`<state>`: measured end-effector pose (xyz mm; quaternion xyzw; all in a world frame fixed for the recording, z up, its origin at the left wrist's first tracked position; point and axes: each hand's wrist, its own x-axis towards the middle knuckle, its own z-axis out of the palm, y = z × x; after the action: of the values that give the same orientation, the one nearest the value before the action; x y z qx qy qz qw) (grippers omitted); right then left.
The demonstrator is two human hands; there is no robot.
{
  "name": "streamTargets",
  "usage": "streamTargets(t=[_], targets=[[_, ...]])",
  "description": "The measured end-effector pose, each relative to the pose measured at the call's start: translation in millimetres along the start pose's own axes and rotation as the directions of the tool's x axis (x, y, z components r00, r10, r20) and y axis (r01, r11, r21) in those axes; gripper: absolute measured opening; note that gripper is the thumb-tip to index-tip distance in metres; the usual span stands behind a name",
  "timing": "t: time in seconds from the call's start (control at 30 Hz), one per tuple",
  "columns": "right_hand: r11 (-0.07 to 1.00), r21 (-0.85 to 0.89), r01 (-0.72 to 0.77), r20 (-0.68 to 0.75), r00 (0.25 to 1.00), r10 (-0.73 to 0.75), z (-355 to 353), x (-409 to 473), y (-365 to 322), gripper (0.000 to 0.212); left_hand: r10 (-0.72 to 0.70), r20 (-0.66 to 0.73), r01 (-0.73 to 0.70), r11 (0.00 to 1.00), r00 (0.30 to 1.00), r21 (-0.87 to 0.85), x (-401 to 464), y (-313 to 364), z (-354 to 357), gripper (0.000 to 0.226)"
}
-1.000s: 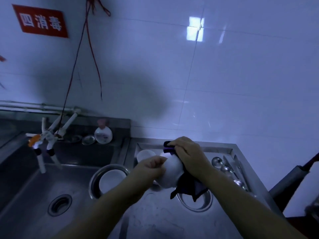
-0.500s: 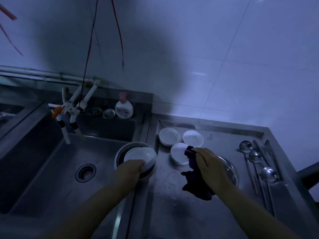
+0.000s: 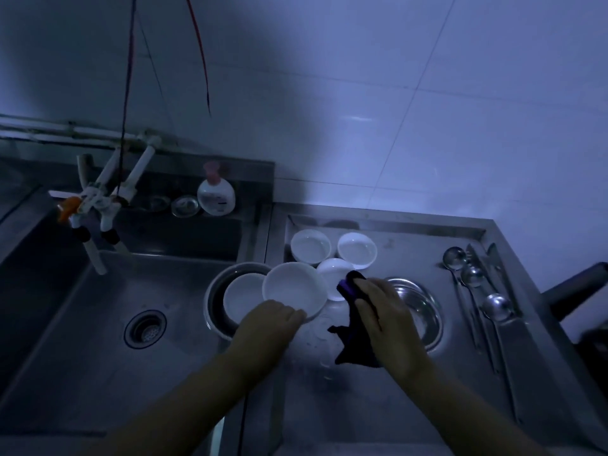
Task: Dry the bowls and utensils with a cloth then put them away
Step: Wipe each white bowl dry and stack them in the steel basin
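Fingers (image 3: 289, 315) grip bowl (image 3: 293, 292), cloth (image 3: 353, 327) R hand (image 3: 388, 319), spoons (image 3: 473, 278) nr

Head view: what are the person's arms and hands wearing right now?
Nothing shows on them. The left hand and right hand are bare, without gloves; both forearms are uncovered to the frame's bottom edge, with no sleeve, watch or ring visible in the dim light.

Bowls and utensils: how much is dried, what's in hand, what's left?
Seemingly done: three white bowls sit grouped on the drainboard. In hand: the left hand holds a white bowl by its rim, and the right hand grips the dark cloth. Left: another bowl in the metal basin, the spoons, then putting everything away.
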<state>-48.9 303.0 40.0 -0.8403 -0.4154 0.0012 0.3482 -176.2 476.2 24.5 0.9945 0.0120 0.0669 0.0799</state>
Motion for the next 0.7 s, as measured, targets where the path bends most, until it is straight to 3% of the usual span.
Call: streamTargets(t=[0.2,0.3,0.43,0.57,0.63,0.7], targets=[[0.896,-0.334,0.293,0.259,0.942,-0.211,-10.5,-3.9,-9.7,0.063,0.139,-0.190,-0.156,0.985,0.972,-0.074,15.8,26.5,-14.2,0.029],[0.854,-0.393,0.340,0.294,0.927,-0.233,-27.1,-10.0,-1.4,0.076,0.215,-0.218,-0.224,0.974,0.952,-0.018,17.9,36.8,-23.9,0.021],[0.750,-0.479,0.456,0.275,0.889,-0.365,-44.2,-7.6,7.0,0.058,0.359,-0.239,-0.355,0.933,0.902,0.061,25.4,55.7,-32.7,0.016],[0.639,-0.530,0.557,0.321,0.830,-0.457,-67.3,-7.2,22.5,0.051,0.437,-0.295,-0.406,0.899,0.850,0.163,29.7,63.1,-46.3,0.027],[0.567,-0.568,0.597,0.316,0.794,-0.520,-80.0,-9.1,30.7,0.040,0.357,-0.423,-0.335,0.933,0.833,0.128,31.8,64.6,-55.3,0.026],[0.533,-0.578,0.618,0.295,0.767,-0.570,-94.2,-11.7,38.2,0.035,0.092,-0.480,-0.130,0.990,0.873,-0.047,39.0,66.7,-68.7,0.029]])
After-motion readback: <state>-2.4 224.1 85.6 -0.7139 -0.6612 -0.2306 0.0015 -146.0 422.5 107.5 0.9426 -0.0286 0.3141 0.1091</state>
